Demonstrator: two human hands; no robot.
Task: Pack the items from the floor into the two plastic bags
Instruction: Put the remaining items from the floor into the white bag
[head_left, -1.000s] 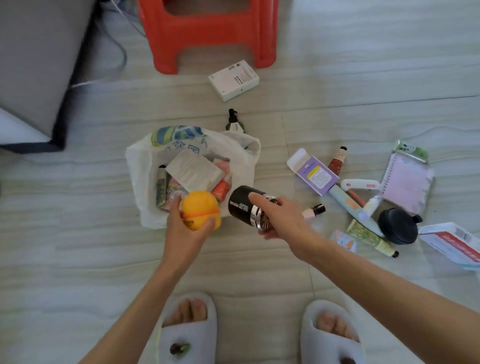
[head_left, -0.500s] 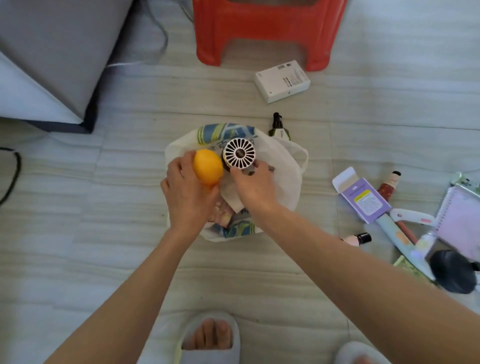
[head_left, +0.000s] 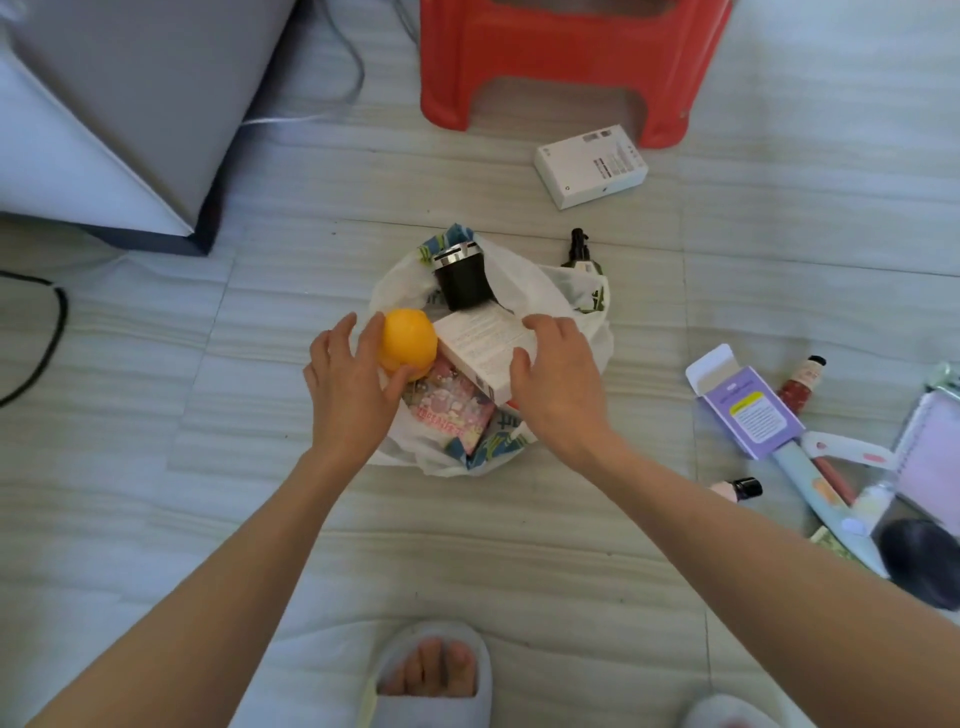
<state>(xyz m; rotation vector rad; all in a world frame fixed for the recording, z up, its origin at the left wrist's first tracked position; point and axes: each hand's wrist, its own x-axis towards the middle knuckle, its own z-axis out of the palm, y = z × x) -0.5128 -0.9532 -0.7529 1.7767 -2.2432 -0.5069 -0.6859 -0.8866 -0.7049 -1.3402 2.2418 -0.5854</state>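
A person's left hand (head_left: 349, 387) cups an orange ball (head_left: 408, 344) over the open white plastic bag (head_left: 571, 296) on the tiled floor; the right hand (head_left: 558, 382), fingers spread and holding nothing, rests on a white box (head_left: 480, 343) inside. More toiletries (head_left: 800, 384) lie scattered at right.
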